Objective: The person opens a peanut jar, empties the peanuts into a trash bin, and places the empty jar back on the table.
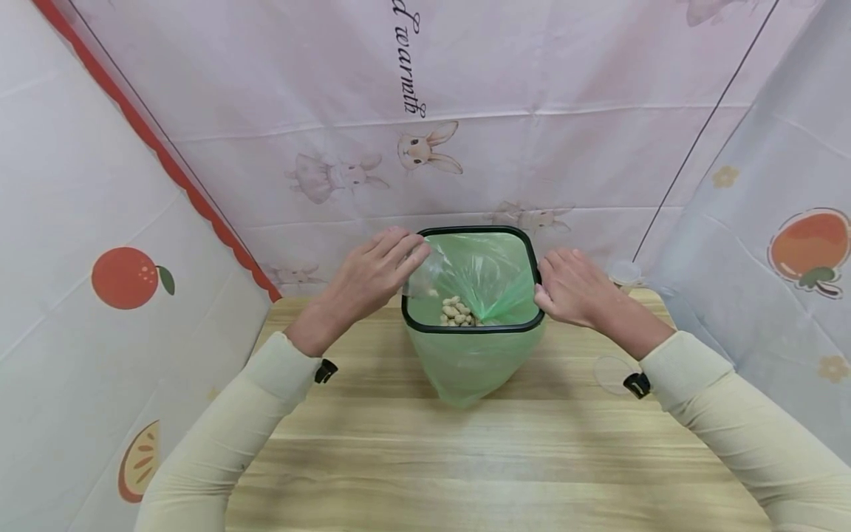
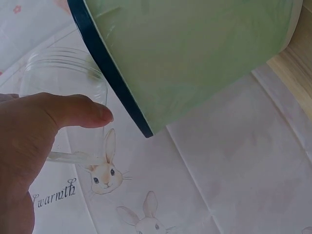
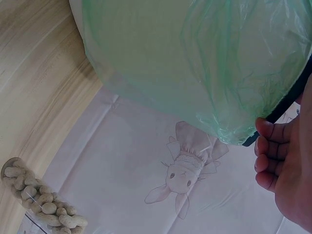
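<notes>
Apparently left hand (image 1: 371,272) holds clear jar (image 2: 63,77); right hand (image 1: 575,287) grips bin (image 1: 475,360)

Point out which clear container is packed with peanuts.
The full container, at the far right corner of the table; the tipped container, held by the left hand at the black-rimmed bin, looks nearly empty.

The bin liner (image 1: 468,369) is a see-through mint green, bordered by the bin's plain black rim (image 1: 472,327). Against it the peanuts (image 1: 457,312) look pale tan, and the jar (image 2: 63,78) is colourless. I see light-brown grain streaking the wooden tabletop (image 1: 465,458), solid cream sleeves (image 1: 259,406), rabbits and black lettering on the pale pink backcloth (image 1: 585,148), and red and orange fruit on the white side cloths (image 1: 66,185), with scalloped red trim (image 1: 166,159) at left.
</notes>
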`<action>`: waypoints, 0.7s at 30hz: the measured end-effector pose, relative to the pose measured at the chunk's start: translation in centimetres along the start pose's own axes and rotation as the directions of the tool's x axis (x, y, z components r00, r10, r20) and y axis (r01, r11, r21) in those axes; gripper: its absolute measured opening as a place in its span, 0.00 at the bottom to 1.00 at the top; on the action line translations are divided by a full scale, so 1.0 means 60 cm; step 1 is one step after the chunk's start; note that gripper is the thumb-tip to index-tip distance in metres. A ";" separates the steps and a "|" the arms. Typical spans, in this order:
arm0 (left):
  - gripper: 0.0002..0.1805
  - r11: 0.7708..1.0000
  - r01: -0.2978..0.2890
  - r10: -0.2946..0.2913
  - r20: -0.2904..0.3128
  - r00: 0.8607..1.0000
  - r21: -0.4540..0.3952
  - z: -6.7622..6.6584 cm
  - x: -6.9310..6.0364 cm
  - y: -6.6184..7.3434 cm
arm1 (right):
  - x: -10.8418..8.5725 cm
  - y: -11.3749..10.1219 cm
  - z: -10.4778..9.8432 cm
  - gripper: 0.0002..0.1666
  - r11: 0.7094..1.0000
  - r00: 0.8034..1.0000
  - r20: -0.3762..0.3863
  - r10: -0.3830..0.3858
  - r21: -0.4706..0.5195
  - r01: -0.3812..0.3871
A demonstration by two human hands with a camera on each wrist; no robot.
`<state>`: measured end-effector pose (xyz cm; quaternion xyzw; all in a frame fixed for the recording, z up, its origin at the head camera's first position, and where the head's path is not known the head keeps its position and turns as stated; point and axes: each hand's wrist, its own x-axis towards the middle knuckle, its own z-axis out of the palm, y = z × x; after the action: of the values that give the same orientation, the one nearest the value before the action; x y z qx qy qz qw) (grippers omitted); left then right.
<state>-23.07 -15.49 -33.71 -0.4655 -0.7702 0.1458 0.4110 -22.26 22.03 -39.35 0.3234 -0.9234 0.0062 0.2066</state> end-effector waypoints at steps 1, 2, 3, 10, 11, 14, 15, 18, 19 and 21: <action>0.20 1.000 -0.001 0.001 0.002 1.000 0.001 -0.001 0.000 0.000 | 0.000 0.000 0.000 0.18 1.000 1.000 0.003 0.001 0.001 -0.001; 0.20 1.000 -0.001 0.001 0.003 1.000 0.002 -0.001 0.001 0.000 | 0.000 0.000 0.000 0.19 1.000 1.000 0.005 0.001 0.001 -0.001; 0.20 1.000 -0.002 0.002 0.004 1.000 0.002 -0.002 0.001 0.000 | 0.000 -0.001 0.000 0.19 1.000 1.000 0.008 0.003 0.002 -0.003; 0.20 1.000 0.001 -0.001 -0.005 1.000 -0.001 -0.003 0.003 0.000 | -0.001 -0.001 -0.002 0.19 1.000 1.000 0.011 0.005 0.006 -0.005; 0.20 1.000 0.003 -0.003 -0.009 1.000 -0.001 -0.004 0.004 -0.001 | -0.001 -0.001 -0.002 0.19 1.000 1.000 0.008 0.004 0.005 -0.004; 0.20 1.000 0.018 -0.018 -0.032 0.999 -0.006 -0.007 0.008 -0.002 | -0.001 -0.001 -0.003 0.18 1.000 1.000 -0.001 0.000 0.001 0.000; 0.20 1.000 0.028 -0.029 -0.044 0.999 -0.010 -0.008 0.009 -0.003 | -0.001 -0.001 -0.003 0.18 1.000 1.000 -0.002 0.000 0.001 0.000; 0.21 0.998 0.059 -0.062 -0.073 0.995 -0.034 -0.011 0.015 -0.005 | -0.001 -0.002 -0.003 0.18 1.000 1.000 0.001 0.005 0.001 -0.005; 0.21 0.997 0.064 -0.067 -0.079 0.995 -0.031 -0.010 0.016 -0.005 | -0.001 -0.002 -0.003 0.18 1.000 1.000 0.002 0.007 0.001 -0.007; 0.21 0.998 0.057 -0.058 -0.071 0.996 -0.023 -0.008 0.015 -0.005 | -0.001 -0.002 -0.003 0.18 1.000 1.000 0.005 0.010 -0.001 -0.010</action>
<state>-23.08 -14.96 -32.77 -0.4523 -0.7696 0.1092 0.4373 -22.04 22.00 -39.22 0.3186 -0.9255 0.0060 0.2047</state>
